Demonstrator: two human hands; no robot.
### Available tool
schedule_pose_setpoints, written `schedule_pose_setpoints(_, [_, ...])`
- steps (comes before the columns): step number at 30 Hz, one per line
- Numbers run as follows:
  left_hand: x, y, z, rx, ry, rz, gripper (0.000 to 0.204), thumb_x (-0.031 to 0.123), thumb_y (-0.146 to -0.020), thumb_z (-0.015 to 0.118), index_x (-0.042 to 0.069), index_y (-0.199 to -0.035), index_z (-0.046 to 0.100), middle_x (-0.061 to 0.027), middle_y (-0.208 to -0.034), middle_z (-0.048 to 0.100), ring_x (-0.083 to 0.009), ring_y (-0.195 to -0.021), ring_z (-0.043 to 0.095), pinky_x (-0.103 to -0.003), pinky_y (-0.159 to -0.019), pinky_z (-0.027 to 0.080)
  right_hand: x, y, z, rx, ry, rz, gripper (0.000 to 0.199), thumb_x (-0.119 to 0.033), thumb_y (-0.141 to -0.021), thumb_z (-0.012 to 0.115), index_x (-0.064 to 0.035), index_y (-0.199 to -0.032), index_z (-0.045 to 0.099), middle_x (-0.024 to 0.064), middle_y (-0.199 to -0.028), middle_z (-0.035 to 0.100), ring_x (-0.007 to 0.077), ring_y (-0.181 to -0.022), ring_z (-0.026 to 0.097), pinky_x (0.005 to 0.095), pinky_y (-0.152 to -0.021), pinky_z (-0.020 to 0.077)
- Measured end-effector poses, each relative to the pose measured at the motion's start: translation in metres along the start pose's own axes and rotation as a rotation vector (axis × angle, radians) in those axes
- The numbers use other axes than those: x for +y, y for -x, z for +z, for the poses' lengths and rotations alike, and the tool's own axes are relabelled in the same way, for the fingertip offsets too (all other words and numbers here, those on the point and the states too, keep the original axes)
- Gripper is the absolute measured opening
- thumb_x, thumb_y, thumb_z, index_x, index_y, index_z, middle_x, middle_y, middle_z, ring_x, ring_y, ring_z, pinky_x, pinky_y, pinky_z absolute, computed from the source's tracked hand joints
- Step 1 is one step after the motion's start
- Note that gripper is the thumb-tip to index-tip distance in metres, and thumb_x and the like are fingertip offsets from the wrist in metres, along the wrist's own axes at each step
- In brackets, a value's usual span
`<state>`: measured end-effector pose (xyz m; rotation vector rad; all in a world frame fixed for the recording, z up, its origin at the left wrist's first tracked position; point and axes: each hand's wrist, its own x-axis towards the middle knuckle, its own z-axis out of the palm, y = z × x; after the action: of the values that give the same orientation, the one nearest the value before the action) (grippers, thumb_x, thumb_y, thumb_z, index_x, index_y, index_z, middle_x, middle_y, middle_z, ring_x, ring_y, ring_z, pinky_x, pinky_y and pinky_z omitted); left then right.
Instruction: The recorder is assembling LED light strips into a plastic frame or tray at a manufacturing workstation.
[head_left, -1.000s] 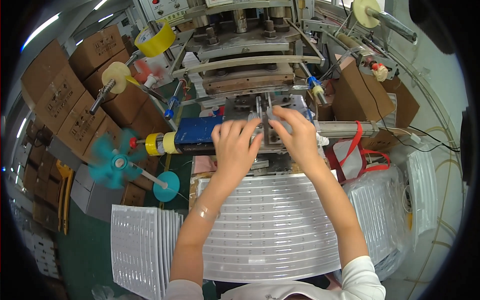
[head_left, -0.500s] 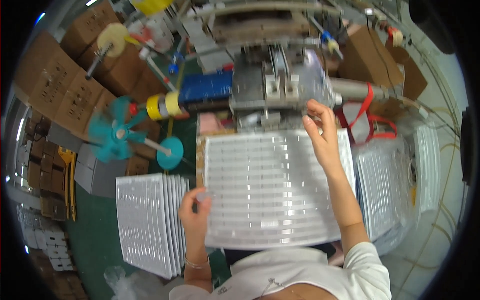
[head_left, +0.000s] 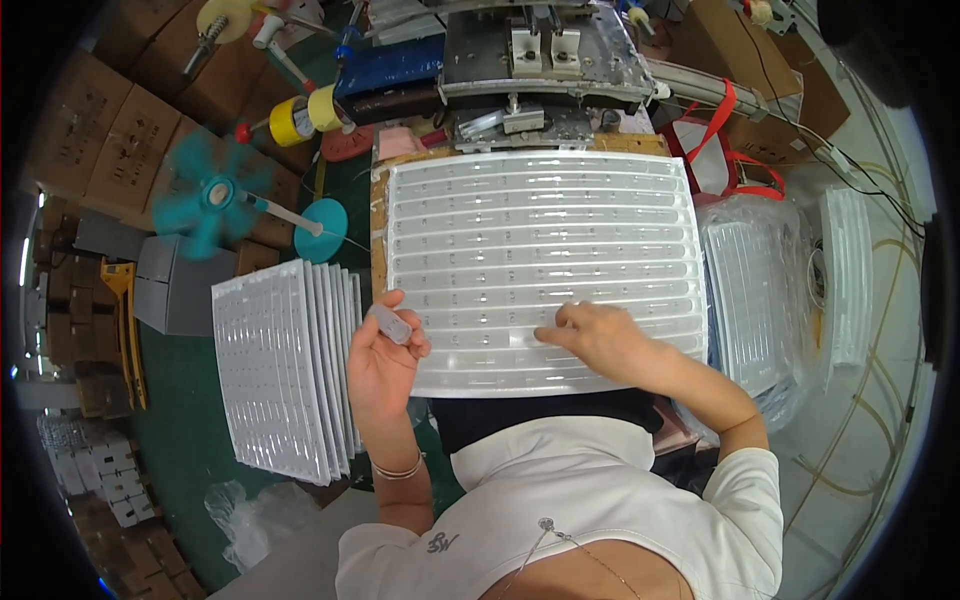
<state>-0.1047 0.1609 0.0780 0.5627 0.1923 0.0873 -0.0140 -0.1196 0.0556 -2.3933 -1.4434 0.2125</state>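
One small translucent piece [head_left: 392,325] to see in the left hand [head_left: 382,372], gripped between thumb and fingers, palm upward, at the left edge of the white ribbed tray [head_left: 500,389]; over the near part of that tray, right of centre, the right hand [head_left: 610,342], fingers bent down toward the rows; cannot tell whether pinching or touching anything; beneath the tray, a wooden desk [head_left: 650,143]; beyond, on the far side, a metal plate [head_left: 470,55] with two brackets [head_left: 527,52]; at left, a close-set stack of similar trays [head_left: 265,370], and farther off a teal fan [head_left: 218,192]; at right, bagged trays [head_left: 745,300] in clear plastic
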Motion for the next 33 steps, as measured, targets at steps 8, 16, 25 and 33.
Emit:
schedule_pose_setpoints(8, [-0.014,-0.02,0.011,0.013,-0.086,-0.076,0.033,0.017,-0.081,0.044,-0.001,-0.107,0.053,-0.0173,-0.088,0.061,-0.0262,-0.076,0.059,-0.038,-0.069,0.05,0.001,0.002,0.026,0.014,0.048,-0.055,0.027,-0.009,-0.075,0.056,-0.0129,-0.101,0.061,0.0074,-0.084,0.053,0.0219,-0.076,0.058,0.033,-0.06,0.0511])
schedule_pose_setpoints(16, [-0.02,-0.08,0.026,0.068,-0.771,0.162,0.02,0.004,-0.074,0.043,0.001,-0.09,0.055,-0.0139,-0.083,0.06,-0.0252,-0.08,0.059,-0.037,-0.075,0.048,0.035,-0.036,-0.041,0.25,-0.604,0.109,0.027,-0.008,-0.077,0.062,-0.0051,-0.102,0.055,0.0102,-0.101,0.056,0.024,-0.086,0.06,0.0321,-0.069,0.051])
schedule_pose_setpoints(25, [-0.012,-0.208,0.124,-0.025,-1.969,1.094,0.037,0.021,-0.082,0.061,0.011,-0.117,0.06,-0.0141,-0.105,0.057,-0.0295,-0.09,0.057,-0.041,-0.071,0.047,0.094,-0.077,-0.112,0.841,-0.668,0.273,0.02,-0.003,-0.084,0.06,-0.0024,-0.104,0.059,0.0085,-0.112,0.06,0.0138,-0.084,0.059,0.0243,-0.069,0.0512])
schedule_pose_setpoints(33, [-0.009,-0.294,0.165,-0.226,-2.076,1.256,0.031,0.03,-0.078,0.068,0.012,-0.103,0.063,-0.0078,-0.078,0.06,-0.0264,-0.067,0.062,-0.038,-0.062,0.046,0.134,-0.155,-0.143,1.055,-0.207,0.183,0.026,-0.005,-0.08,0.066,-0.0042,-0.106,0.061,0.0095,-0.105,0.063,0.0212,-0.085,0.064,0.0292,-0.072,0.0521])
